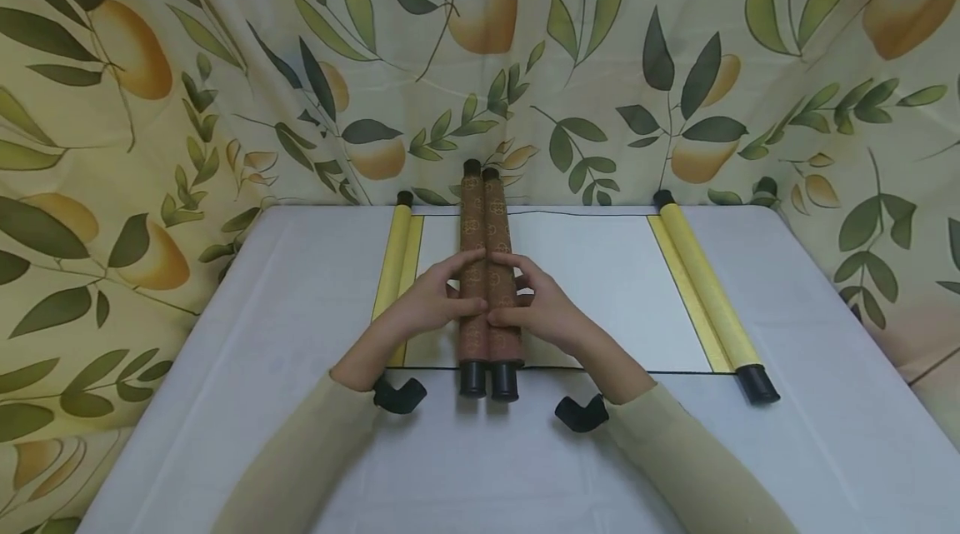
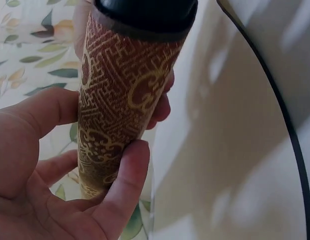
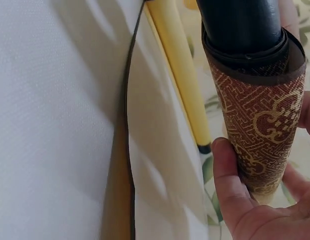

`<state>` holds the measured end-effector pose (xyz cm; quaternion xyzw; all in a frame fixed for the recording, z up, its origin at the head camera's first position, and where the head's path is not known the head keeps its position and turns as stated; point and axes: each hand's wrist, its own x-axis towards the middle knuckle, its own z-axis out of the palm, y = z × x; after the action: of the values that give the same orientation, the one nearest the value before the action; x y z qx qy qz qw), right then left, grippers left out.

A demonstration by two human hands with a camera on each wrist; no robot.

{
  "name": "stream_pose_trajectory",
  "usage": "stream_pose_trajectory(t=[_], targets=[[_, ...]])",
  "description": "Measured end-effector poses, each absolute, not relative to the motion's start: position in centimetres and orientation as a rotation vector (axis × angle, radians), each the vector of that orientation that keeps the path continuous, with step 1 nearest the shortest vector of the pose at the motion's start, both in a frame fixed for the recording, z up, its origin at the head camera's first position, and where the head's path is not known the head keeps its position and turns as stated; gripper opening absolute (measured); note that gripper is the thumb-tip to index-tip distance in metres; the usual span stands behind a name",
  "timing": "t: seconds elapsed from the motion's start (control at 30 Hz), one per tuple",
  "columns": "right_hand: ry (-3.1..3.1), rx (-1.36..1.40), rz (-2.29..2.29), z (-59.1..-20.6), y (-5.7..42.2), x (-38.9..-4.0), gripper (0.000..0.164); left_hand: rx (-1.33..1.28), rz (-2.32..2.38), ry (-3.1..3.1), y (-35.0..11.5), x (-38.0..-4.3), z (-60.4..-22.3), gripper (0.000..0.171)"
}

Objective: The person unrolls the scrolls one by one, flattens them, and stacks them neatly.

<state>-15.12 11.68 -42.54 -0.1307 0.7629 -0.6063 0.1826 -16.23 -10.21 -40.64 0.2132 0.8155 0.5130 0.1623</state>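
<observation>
Two brown scroll rolls with gold patterning lie side by side in the head view, the left roll (image 1: 472,222) against the right roll (image 1: 497,222), black knobs at their ends. My left hand (image 1: 427,298) grips the left roll from its outer side, thumb nearer me. From the other side my right hand (image 1: 551,306) holds the right roll, thumb and fingers spread along it. The left wrist view shows the patterned cloth (image 2: 120,85) between thumb and fingers. In the right wrist view, layered cloth (image 3: 260,110) wraps around a black knob (image 3: 242,27).
Behind the brown rolls a white sheet (image 1: 592,284) lies spread between a left yellow roller (image 1: 390,255) and a right yellow roller (image 1: 708,284). Black curved pieces (image 1: 400,395) sit at both wrists. A white cloth covers the table (image 1: 487,476); a leaf-and-fruit curtain (image 1: 480,9) hangs behind.
</observation>
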Motion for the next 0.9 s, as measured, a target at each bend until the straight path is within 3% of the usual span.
stream_pose_trajectory(t=[0.4, 0.63, 0.9], targets=[[2.091, -0.399, -1.815, -41.8, 12.6, -15.6, 0.09, 0.535, 1.608, 2.311, -8.8, -16.5, -40.3, 0.072], [2.156, -0.411, -1.783, -41.5, 12.2, -15.7, 0.072, 0.479, 1.7, 2.256, -9.0, -16.2, -40.1, 0.07], [2.078, -0.415, -1.883, -41.0, 12.3, -15.3, 0.076, 0.517, 1.793, 2.121, -9.2, -15.7, -39.9, 0.079]])
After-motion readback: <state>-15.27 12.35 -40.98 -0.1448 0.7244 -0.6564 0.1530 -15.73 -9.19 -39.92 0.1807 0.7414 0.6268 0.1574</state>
